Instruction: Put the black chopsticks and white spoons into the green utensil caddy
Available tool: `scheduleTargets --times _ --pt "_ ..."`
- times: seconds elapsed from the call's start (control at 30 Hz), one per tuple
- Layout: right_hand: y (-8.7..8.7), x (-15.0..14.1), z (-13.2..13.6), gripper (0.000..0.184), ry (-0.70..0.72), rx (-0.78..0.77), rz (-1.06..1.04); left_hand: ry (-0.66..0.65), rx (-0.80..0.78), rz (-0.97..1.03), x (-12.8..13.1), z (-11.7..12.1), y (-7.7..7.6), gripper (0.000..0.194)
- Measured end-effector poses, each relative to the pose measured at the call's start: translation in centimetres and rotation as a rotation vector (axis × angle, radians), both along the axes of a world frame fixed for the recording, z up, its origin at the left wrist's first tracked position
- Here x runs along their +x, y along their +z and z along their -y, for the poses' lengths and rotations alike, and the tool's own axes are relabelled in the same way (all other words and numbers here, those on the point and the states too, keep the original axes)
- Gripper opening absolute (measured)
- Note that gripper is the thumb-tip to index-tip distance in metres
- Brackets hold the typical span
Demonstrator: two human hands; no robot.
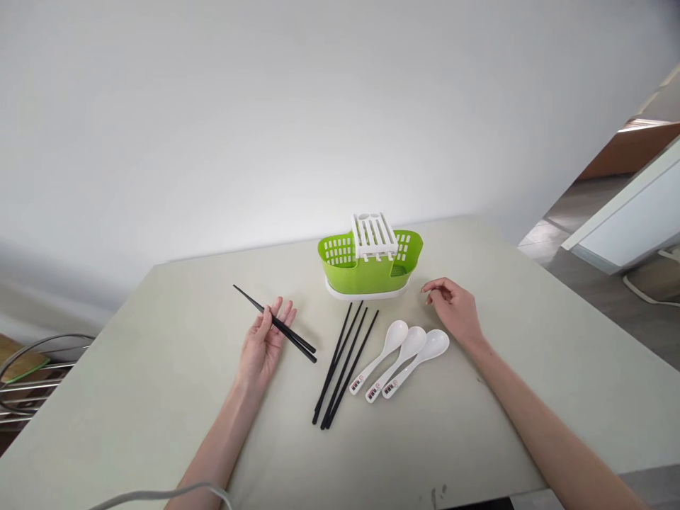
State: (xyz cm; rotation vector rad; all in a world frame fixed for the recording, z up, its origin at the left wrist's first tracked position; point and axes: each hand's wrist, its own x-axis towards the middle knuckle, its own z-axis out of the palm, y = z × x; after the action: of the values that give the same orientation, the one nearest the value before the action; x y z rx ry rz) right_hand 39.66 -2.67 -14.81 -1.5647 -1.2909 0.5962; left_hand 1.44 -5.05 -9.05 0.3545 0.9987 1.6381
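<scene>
My left hand [261, 347] lies palm up on the pale table [159, 397], its thumb and fingers closed lightly on a pair of black chopsticks [297, 343] that point to the far left. Several more black chopsticks [344, 365] lie side by side in the middle of the table. To their right are three white spoons [404, 354], bowls pointing away from me. My right hand [455, 310] rests just right of the spoons, fingers loosely curled and holding nothing. Behind everything stands a green slotted cutlery holder [340, 265] with a white insert [375, 234] on top.
A metal wire rack [32, 368] stands off the table's left edge. A grey cable [159, 494] crosses the near edge beside my left arm. Beyond the table's right side are the floor and a white piece of furniture [627, 219]. A plain wall rises behind.
</scene>
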Motion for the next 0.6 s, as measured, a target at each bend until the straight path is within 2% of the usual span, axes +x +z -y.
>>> scheduleTargets --times 0.17,0.27,0.37,0.43,0.6 --pt "1.8 -1.1 2.0 0.020 0.030 0.239 0.130 -0.145 0.007 0.064 1.4 1.2 -0.7 0.022" --pt "2.8 -2.7 3.3 0.018 0.194 0.465 0.255 -0.205 0.003 0.088 2.2 1.9 -0.9 0.018" --pt "3.4 -4.9 4.8 0.016 0.411 0.604 0.332 -0.258 0.002 0.098 2.8 2.3 -1.0 0.016" --pt "3.8 -6.4 5.8 0.017 0.529 0.631 0.353 -0.284 0.008 0.102 3.2 2.5 -1.0 0.016" --pt "4.2 -9.2 7.6 0.024 0.736 0.580 0.377 -0.332 0.022 0.105 3.9 3.1 -1.2 0.012"
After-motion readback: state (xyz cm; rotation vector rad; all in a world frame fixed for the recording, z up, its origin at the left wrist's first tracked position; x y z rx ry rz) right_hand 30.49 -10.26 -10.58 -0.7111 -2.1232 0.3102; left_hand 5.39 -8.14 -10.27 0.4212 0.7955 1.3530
